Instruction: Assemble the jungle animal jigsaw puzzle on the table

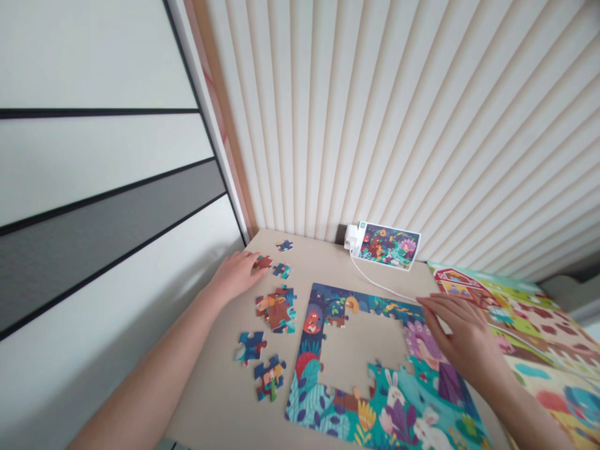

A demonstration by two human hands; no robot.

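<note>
Beige tabletop (215, 394), left hand (237, 275) touching jigsaw piece (263, 262), grip unclear, right hand (462, 331) open

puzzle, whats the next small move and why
Probably slide the red piece under the left hand toward the gap in the puzzle and try it there: the fingers already touch it, and the border around that gap looks mostly built.

The left hand (237, 275) is resting palm-down with curled fingers; the right hand (462, 334) is lying flat, fingers extended.
</note>
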